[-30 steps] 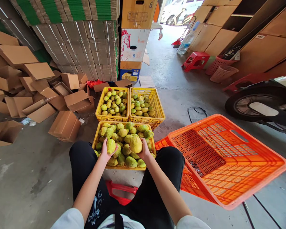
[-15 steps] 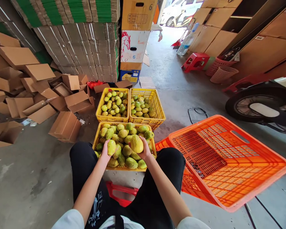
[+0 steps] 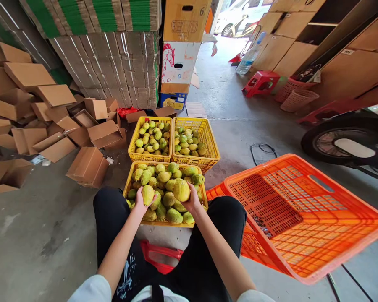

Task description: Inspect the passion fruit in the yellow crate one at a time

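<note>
My left hand (image 3: 139, 202) is closed around a small yellow-green oval fruit (image 3: 148, 195). A larger, rounder yellow fruit with faint ribs (image 3: 181, 190) rests in my right hand (image 3: 193, 199), fingers wrapped about its side. Both hands hover over the near yellow crate (image 3: 170, 224), which is heaped with bumpy green and yellow fruits (image 3: 174, 215) of the same sort. Behind it stand two more yellow crates, the left one (image 3: 149, 158) filled with smaller fruits and the right one (image 3: 211, 142) partly filled.
A big orange crate (image 3: 305, 247) leans on its side by my right knee. Loose cardboard boxes (image 3: 87, 166) litter the floor at left, before stacked flattened cartons (image 3: 113, 63). A motorbike wheel (image 3: 326, 140) and a red stool (image 3: 261, 83) are at right.
Both hands keep hold of the same fruits. The left fruit has turned slightly in my fingers. The whole view has shifted a little.
</note>
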### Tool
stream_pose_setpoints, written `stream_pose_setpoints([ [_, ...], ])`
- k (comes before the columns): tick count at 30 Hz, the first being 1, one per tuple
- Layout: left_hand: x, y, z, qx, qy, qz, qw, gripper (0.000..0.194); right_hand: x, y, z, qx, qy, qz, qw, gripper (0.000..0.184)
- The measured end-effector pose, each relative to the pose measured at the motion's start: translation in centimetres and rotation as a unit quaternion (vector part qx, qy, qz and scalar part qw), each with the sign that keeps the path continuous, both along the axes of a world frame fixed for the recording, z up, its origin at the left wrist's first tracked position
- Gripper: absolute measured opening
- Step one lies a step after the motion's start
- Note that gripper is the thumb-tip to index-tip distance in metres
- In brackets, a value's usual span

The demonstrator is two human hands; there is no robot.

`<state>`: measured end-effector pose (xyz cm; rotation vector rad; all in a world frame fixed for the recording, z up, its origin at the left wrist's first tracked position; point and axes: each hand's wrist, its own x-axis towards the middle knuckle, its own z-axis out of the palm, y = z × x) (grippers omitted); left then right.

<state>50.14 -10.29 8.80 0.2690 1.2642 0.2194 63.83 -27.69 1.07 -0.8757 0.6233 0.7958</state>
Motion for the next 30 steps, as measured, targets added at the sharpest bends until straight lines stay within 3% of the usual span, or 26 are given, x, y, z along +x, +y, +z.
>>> stream_pose_setpoints([
  [11, 0.2, -0.1, -1.1, 0.049, 0.004, -0.02, 0.999, 0.025, -0.3, 0.0, 1.1, 0.021, -0.035, -0.004, 0.999, 0.047],
  [18, 0.2, -0.9, -1.3, 0.06, 0.005, -0.032, 0.998, 0.023, -0.5, -0.4, 2.0, 0.055, -0.026, 0.007, 0.998, 0.038],
  [27, 0.1, -0.6, -1.3, 0.04, 0.008, -0.057, 0.998, 0.022, -0.6, 0.0, 2.0, 0.016, -0.026, 0.015, 0.999, 0.035],
  [30, 0.1, -0.6, -0.9, 0.03, 0.003, -0.049, 0.998, 0.03, -0.6, 0.0, 2.1, 0.007, -0.03, 0.003, 1.0, 0.037],
])
